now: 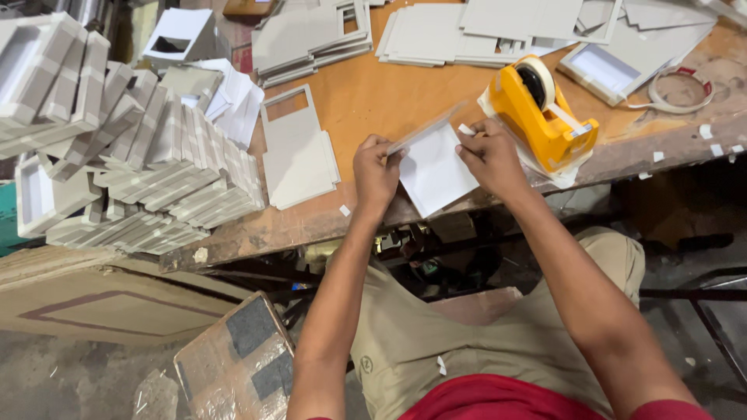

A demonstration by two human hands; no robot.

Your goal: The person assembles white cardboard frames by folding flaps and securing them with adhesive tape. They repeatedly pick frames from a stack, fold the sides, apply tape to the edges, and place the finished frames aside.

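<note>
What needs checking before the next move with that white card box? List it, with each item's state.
1. Left hand grips the white card box at its left edge: ok.
2. Right hand holds the box's upper right corner: ok.
3. Small tape piece at the right fingertips: ok; stuck down or not, cannot tell.
4. Yellow tape dispenser close beside the right hand: ok.
5. Box held over the wooden table edge: ok.
</note>
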